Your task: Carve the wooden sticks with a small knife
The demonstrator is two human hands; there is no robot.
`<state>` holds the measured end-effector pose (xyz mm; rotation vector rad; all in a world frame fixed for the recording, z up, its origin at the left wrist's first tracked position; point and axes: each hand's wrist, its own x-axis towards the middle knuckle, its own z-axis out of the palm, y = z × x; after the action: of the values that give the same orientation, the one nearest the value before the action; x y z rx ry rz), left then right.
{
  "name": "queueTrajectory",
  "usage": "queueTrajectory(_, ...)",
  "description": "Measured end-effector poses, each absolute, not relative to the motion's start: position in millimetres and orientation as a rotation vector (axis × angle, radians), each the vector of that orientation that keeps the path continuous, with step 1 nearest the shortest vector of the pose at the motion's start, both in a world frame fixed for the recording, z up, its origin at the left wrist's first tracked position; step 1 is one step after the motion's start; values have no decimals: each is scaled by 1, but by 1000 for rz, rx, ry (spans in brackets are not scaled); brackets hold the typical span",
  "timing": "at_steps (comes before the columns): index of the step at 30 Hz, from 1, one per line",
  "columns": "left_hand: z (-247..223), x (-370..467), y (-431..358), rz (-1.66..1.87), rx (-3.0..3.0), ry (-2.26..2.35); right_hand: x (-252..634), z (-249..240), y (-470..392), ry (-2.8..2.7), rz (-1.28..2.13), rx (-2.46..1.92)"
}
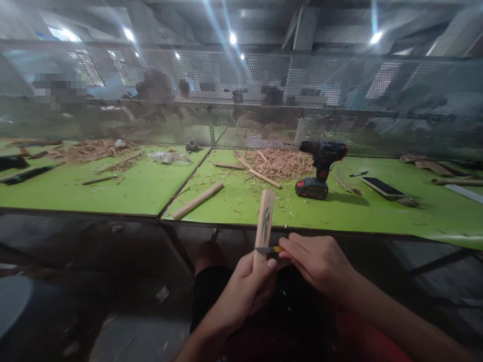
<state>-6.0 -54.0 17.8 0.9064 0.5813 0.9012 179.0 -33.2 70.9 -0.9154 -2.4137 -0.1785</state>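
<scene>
- Holds a wooden stick (265, 213) with red and green marks, tilted just off the near edge of the bench (234, 206), with left hand (251, 286) fingers clamped around its lower end.
- Grips a knife (268, 249) in the right hand (320, 259), with fingers clamped on its yellow handle and blade across the stick.
- Has a rod (198, 200) lying by the near edge, a drill (322, 168) standing right of shavings (285, 163) heaped toward the far edge.
</scene>
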Motion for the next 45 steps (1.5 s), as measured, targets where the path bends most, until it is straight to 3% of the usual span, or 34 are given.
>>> queueTrajectory(8, 19, -10, -52, 894, 944, 608, 180, 75, -25, -2446, -444, -765)
queueTrajectory(27, 17, -15, -51, 872, 922, 523, 178, 77, -19, -2468, -577, -715)
queueTrajectory(36, 21, -24, -72, 789, 890, 539, 224, 93, 19, -2134, -448, -1123)
queueTrajectory(45, 19, -15, -61, 854, 822, 584, 179, 64, -32, -2403, -262, -904)
